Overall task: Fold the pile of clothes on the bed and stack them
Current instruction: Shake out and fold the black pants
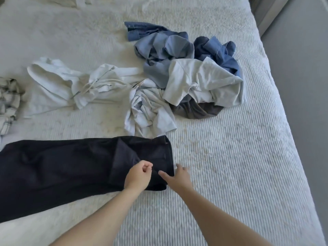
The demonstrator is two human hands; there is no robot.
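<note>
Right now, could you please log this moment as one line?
step: folding trousers | left hand: curled above waistband | right hand: open at waistband edge | pile: unfolded

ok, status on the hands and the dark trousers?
Left hand curled, over dark trousers. Right hand open at their right edge. Unfolded pile behind; nothing in the way.

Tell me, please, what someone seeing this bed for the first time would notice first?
Most striking is the pair of dark trousers laid flat across the near left of the bed, with both hands at its right end: the left hand curled above the fabric, the right hand spread at its edge. Behind them a crumpled pile of blue and grey clothes sits at centre right, and a white hoodie lies left of it.
</note>
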